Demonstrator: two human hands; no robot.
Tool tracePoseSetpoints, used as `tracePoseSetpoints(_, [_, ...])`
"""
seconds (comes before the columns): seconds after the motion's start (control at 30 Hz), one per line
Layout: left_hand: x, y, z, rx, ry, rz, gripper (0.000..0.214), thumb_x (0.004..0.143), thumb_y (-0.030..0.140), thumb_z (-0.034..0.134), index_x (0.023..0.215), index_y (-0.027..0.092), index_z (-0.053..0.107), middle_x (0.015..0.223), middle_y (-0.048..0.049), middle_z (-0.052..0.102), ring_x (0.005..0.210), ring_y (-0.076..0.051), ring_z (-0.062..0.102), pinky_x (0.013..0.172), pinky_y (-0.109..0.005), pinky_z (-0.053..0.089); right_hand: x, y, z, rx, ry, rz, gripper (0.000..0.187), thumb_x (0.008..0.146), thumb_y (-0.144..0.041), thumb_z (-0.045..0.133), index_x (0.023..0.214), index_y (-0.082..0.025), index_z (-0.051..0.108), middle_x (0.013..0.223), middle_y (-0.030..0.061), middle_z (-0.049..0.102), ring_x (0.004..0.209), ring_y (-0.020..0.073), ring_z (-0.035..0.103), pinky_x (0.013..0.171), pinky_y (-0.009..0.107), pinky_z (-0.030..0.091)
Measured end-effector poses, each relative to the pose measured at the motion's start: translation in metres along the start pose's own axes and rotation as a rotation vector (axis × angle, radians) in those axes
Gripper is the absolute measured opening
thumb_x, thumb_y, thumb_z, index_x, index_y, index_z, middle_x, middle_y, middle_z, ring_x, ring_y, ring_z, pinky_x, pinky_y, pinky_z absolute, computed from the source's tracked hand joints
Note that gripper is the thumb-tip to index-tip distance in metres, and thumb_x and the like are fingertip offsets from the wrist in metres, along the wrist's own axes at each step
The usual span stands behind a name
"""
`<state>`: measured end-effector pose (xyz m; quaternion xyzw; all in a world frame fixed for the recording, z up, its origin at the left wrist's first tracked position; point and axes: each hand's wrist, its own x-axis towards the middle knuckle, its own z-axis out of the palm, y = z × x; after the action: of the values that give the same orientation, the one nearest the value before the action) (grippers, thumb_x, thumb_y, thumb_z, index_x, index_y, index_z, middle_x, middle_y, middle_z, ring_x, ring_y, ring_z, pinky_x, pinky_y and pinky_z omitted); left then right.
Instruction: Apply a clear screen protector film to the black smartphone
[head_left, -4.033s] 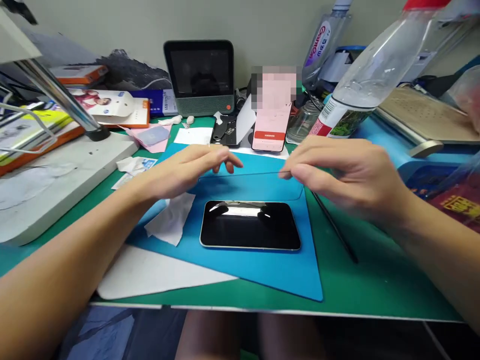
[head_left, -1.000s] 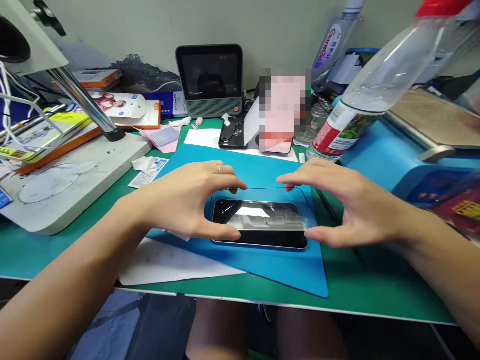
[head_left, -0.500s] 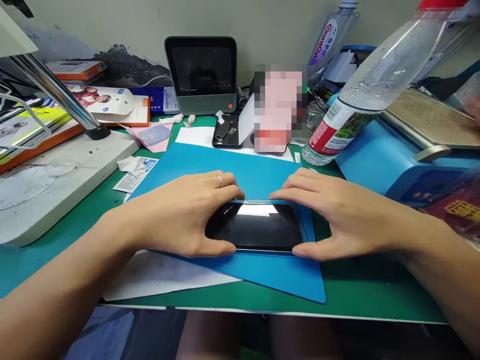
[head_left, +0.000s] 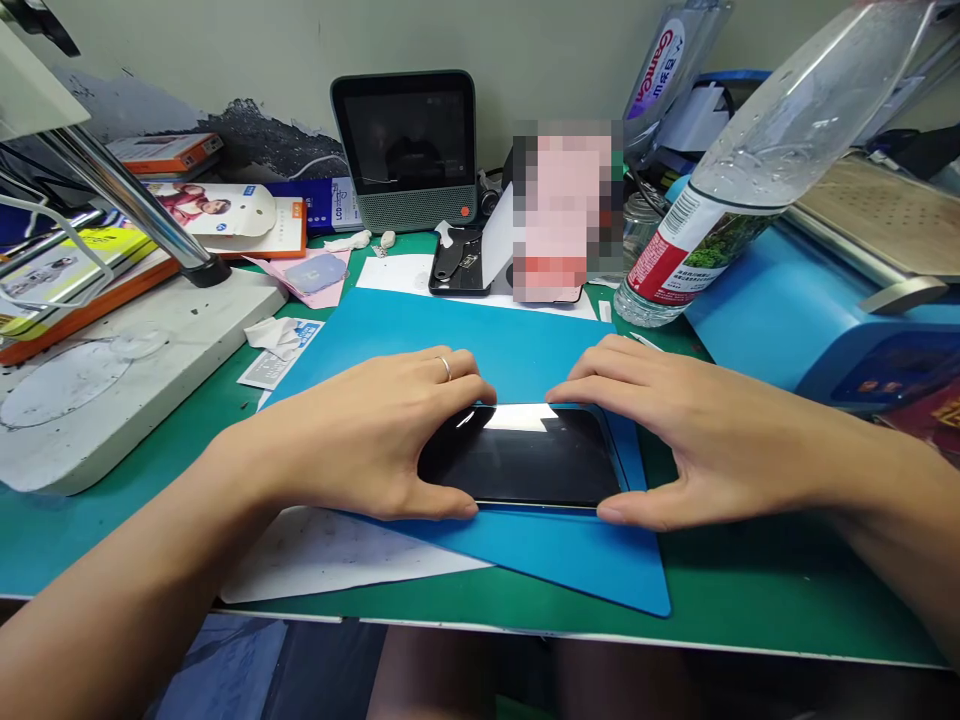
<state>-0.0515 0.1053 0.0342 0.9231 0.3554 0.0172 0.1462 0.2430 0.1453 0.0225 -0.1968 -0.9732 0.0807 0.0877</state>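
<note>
A black smartphone lies sideways on a blue mat, its glossy screen up and a bright reflection along the far edge. My left hand grips its left end, thumb on the near long edge and fingers at the far one; a ring sits on one finger. On the right part of the phone, my right hand holds the same two edges between thumb and fingertips. The palms cover the phone's left end, while its right end shows. Under the mat's near left side is a white sheet.
Behind the mat stand a smart display and a dark phone part with a small tool on it. A tilted plastic bottle and a blue machine are on the right. A white lamp base occupies the left.
The view has shifted slightly, so everything sits a little differently in the picture. Both hands keep their hold on the smartphone, with no clear movement against the mat.
</note>
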Motion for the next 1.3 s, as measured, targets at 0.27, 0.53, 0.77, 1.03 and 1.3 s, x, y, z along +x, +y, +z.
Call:
tracePoseSetpoints(0.27, [0.0009,0.0004,0.0020,-0.002,-0.008,-0.001,0.051,0.088,0.051,0.073,0.126,0.020,0.062,0.122,-0.0072,0.063,0.105,-0.025,0.063,0.088,-0.037,0.050,-0.0016,0.0017,0.0007,0.014,-0.018,0.005,0.067,0.078,-0.059,0.080,0.127,-0.015,0.069,0.110,0.0139,0.071,0.097,0.0296,0.065,0.077,0.042,0.055])
tracePoseSetpoints(0.53, [-0.0006,0.0018,0.0028,0.035,-0.010,-0.003,0.050,0.089,0.052,0.071,0.126,0.021,0.062,0.124,-0.0074,0.063,0.105,-0.026,0.064,0.087,-0.038,0.051,-0.0028,0.0008,-0.0011,0.054,-0.076,0.046,0.071,0.080,-0.063,0.076,0.131,-0.014,0.068,0.115,0.0154,0.069,0.100,0.0304,0.063,0.080,0.041,0.051])
tracePoseSetpoints(0.77, [0.0021,0.0022,0.0038,0.039,-0.020,-0.007,0.049,0.088,0.052,0.070,0.125,0.020,0.063,0.122,-0.0077,0.064,0.103,-0.026,0.064,0.086,-0.039,0.052,-0.0052,0.0021,0.0006,0.075,-0.115,0.074,0.075,0.081,-0.070,0.072,0.134,-0.017,0.066,0.117,0.0145,0.068,0.102,0.0309,0.061,0.080,0.040,0.048])
tracePoseSetpoints(1.03, [0.0002,0.0008,0.0065,0.032,-0.022,-0.014,0.049,0.089,0.052,0.069,0.127,0.022,0.061,0.125,-0.0076,0.063,0.105,-0.026,0.064,0.086,-0.039,0.053,-0.0035,-0.0018,-0.0020,0.082,-0.151,0.109,0.079,0.078,-0.073,0.073,0.133,-0.017,0.066,0.118,0.0152,0.066,0.103,0.0314,0.059,0.080,0.041,0.047])
tracePoseSetpoints(1.3, [0.0000,-0.0013,0.0092,0.021,-0.014,-0.006,0.050,0.089,0.053,0.069,0.129,0.023,0.060,0.125,-0.0081,0.062,0.104,-0.027,0.064,0.085,-0.039,0.053,-0.0034,-0.0035,-0.0034,0.105,-0.178,0.127,0.078,0.079,-0.070,0.075,0.134,-0.016,0.065,0.118,0.0145,0.066,0.103,0.0311,0.059,0.081,0.041,0.047])
